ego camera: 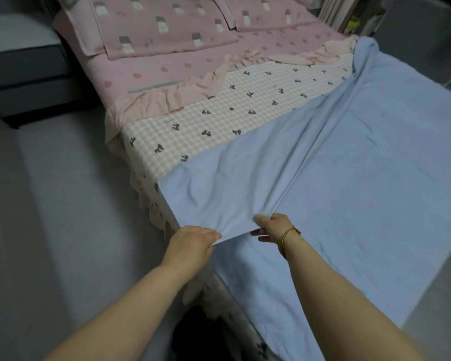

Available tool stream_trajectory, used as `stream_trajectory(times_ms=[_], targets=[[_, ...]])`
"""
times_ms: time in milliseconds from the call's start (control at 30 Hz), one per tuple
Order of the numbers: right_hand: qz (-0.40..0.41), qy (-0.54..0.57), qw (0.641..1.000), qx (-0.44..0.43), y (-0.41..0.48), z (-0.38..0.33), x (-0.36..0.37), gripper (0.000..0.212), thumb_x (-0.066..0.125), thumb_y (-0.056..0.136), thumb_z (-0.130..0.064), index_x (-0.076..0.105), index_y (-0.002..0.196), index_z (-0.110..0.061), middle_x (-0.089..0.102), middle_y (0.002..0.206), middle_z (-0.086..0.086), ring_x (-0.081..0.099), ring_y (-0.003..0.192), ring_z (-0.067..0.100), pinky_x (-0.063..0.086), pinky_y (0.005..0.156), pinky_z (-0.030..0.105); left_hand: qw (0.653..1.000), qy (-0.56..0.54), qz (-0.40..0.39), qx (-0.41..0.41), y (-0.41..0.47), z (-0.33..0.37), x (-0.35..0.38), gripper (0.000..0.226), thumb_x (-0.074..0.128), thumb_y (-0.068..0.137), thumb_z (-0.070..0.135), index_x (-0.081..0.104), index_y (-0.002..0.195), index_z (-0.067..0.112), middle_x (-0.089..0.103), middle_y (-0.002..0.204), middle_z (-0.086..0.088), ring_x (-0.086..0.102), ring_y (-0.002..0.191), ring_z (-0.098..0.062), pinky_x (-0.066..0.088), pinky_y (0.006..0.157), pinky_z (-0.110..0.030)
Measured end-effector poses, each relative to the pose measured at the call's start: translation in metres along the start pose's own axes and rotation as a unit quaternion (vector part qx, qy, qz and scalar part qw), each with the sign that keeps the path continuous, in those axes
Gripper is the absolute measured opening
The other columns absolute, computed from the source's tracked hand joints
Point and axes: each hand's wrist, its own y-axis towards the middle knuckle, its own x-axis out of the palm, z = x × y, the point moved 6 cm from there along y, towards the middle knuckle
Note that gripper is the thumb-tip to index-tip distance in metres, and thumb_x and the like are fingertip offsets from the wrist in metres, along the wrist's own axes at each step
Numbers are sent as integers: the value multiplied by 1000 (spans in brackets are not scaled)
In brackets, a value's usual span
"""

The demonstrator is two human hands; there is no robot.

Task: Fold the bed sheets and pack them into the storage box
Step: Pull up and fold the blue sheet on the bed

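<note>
Two hands on plain light-blue cotton bed sheet, spread over bed | left hand & right hand: each grip pinched shut on near folded edge | step: mid-fold | next: prob. carry edge across, align corners | storage box not in view

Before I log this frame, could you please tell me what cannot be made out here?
- Storage box: nowhere in the head view.
- Pale blue cotton sheet: right side cut off by the frame edge.
- Left hand fingers: tips hidden under the sheet's edge.
- Dark shape on the floor: too dim to identify.
</note>
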Motion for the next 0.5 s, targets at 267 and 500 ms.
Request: stream_trajectory(times_ms=[267,500], targets=[[13,-3,1000,-1,-56,74,-56,13,50,94,-15,46,99,-4,53,100,9,60,45,4,45,59,23,1000,-24,1,-9,-53,101,17,35,39,67,33,73,64,29,70,64,14,66,54,-5,45,39,-13],[19,-38,999,3,-65,132,-119,28,52,93,-17,54,111,4,58,101,12,59,67,15,47,65,26,997,-21,-76,-5,-61,169,68,33,40,69,29,71,61,22,68,59,8,64,50,-12,45,40,-14]])
